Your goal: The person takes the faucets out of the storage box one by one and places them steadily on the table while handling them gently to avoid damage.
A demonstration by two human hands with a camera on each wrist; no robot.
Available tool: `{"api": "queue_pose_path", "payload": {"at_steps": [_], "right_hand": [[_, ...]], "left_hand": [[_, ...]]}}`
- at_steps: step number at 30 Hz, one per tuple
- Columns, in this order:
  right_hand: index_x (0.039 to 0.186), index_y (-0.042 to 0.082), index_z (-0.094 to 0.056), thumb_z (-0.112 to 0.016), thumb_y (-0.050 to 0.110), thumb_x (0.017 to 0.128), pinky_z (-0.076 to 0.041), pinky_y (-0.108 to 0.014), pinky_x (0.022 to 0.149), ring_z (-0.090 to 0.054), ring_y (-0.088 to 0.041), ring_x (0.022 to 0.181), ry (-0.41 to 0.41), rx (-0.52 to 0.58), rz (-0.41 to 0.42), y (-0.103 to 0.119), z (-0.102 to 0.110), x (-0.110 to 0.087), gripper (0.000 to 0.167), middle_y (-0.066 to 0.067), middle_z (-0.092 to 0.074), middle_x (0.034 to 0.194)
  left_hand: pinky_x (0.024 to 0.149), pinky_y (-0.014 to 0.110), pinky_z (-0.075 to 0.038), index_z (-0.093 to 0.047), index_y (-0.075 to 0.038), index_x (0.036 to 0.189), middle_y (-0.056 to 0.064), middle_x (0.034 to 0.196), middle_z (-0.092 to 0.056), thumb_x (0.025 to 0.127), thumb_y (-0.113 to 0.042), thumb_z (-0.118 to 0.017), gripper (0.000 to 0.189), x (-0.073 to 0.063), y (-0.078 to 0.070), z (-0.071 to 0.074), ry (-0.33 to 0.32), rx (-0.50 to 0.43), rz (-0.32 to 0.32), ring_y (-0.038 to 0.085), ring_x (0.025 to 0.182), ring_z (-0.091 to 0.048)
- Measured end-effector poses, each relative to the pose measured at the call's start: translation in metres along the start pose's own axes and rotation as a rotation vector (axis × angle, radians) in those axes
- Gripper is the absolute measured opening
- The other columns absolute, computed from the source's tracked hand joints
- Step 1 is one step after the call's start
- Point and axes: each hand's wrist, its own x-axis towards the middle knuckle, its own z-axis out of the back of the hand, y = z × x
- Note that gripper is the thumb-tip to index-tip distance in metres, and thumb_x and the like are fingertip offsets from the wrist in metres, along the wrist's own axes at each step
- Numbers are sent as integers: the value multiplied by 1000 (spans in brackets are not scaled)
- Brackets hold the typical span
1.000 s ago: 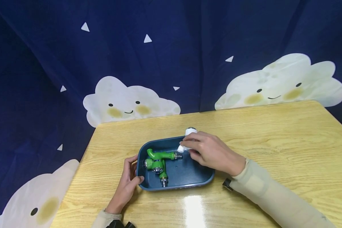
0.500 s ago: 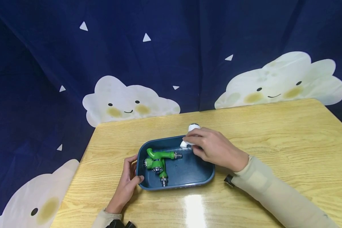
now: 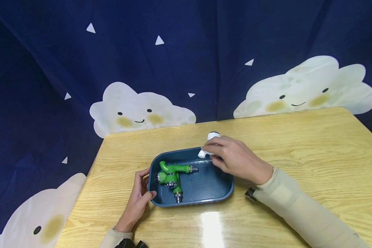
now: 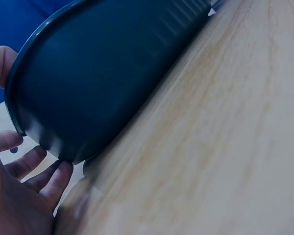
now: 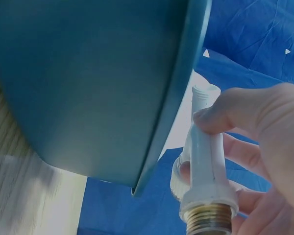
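Observation:
My right hand (image 3: 235, 156) pinches a white plastic faucet (image 5: 208, 156) between thumb and fingers, over the far right rim of the blue basin (image 3: 192, 203). Its brass threaded end (image 5: 209, 219) points toward the camera in the right wrist view, and its ribbed white knob (image 3: 214, 135) stands up beyond the fingers in the head view. My left hand (image 3: 139, 194) grips the basin's left end, thumb over the rim and fingers along the outer wall (image 4: 83, 98). Two green faucets (image 3: 173, 174) with metal ends lie crossed in the basin's left half.
The basin stands on a light wood-grain table (image 3: 297, 148). Behind the table hangs a dark blue curtain (image 3: 186, 51) printed with white smiling clouds. A black wrist-camera part (image 3: 250, 194) hangs under the right sleeve, close to the basin's right end.
My right hand has moved slightly up and to the right with the white faucet, from over the basin's inside to its far rim. The left hand, basin and green faucets stay put.

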Motion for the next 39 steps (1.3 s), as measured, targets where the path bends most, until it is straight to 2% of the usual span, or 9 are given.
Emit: {"api": "queue_pose_path", "payload": {"at_steps": [10, 18, 30, 39], "right_hand": [[121, 14, -77, -76, 14, 90, -59, -42, 90, -70, -20, 108, -18, -6, 1, -4, 2, 0, 32, -1, -73, 119], [122, 14, -76, -76, 14, 89, -58, -44, 94, -70, -21, 111, -16, -16, -18, -8, 4, 0, 32, -2, -73, 120], [119, 13, -77, -76, 13, 89, -59, -44, 91, -71, -23, 109, -32, -27, -32, -15, 8, 1, 30, -2, -74, 119], [119, 13, -77, -75, 12, 90, -59, -45, 93, -71, -23, 111, -24, -33, -68, -18, 10, 1, 30, -3, -74, 120]], "left_hand": [[101, 19, -49, -30, -4, 151, 18, 155, -40, 82, 11, -50, 73, 0, 0, 0, 2, 3, 3, 4, 134, -53], [102, 18, -48, -30, -4, 150, 18, 155, -40, 82, 12, -50, 73, 0, 0, 0, -4, 3, 6, 3, 135, -52], [101, 20, -49, -30, -4, 150, 17, 154, -40, 82, 12, -50, 73, 1, -1, 0, 2, 5, 4, 4, 133, -54], [99, 20, -50, -30, -4, 150, 18, 153, -40, 82, 12, -50, 73, 1, 0, 0, 0, 3, 3, 4, 132, -54]]}}
